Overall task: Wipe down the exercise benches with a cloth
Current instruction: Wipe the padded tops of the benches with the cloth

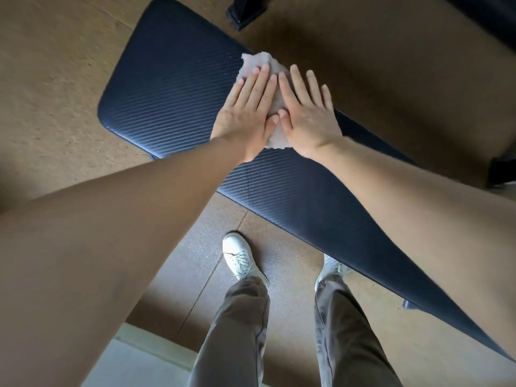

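Observation:
A long exercise bench [173,96] with ribbed dark blue padding runs from upper left to lower right. On its pad lies a pale pinkish-white cloth [258,64]. My left hand [248,107] and my right hand [305,107] lie flat on the cloth side by side, fingers straight and spread, thumbs nearly touching. Both palms press the cloth against the pad. Most of the cloth is hidden beneath the hands; its far edge and near edge stick out.
The floor [55,79] is brown speckled rubber matting with seams. A black equipment foot [245,13] stands beyond the bench, another dark base [502,171] at the right. My white shoes [237,255] and grey trousers are below, beside a pale floor strip [139,358].

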The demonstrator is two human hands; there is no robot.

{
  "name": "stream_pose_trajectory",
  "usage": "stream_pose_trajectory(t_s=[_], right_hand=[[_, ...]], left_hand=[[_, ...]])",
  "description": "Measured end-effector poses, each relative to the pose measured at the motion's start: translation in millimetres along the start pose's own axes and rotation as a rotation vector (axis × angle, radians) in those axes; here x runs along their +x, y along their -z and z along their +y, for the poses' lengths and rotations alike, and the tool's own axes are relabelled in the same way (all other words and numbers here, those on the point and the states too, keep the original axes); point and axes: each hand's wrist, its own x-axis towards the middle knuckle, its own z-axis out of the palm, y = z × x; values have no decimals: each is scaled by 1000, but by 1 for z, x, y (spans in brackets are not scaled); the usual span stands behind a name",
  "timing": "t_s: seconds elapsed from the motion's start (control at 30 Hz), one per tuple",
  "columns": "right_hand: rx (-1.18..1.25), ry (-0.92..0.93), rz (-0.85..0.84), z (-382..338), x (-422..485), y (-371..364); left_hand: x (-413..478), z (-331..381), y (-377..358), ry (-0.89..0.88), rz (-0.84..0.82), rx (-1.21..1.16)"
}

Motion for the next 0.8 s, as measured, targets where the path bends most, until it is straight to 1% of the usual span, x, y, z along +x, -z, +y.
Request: stream_pose_trajectory(t_s=[0.07, 0.17, 0.27, 0.43, 0.53, 0.63, 0.8], right_hand=[[-44, -11, 18, -12, -24, -10], [-40, 24, -7, -38, -61, -24], [-7, 50, -21, -68, -97, -40], [52, 13, -43, -108, -131, -55], [80, 20, -55, -110, -128, -52], [67, 96, -70, -95, -105, -42], [21, 191, -20, -60, -18, -10]], left_hand=[[-19, -1, -6, -9, -6, -11], [-64, -7, -16, -30, -47, 5], [-113, -6, -26, 12, -122, -16], [-162, -3, -32, 76, -224, -60], [-162, -5, -26, 94, -258, -74], [-145, -14, -17, 103, -287, -85], [-72, -53, 6, 97, -193, -64]])
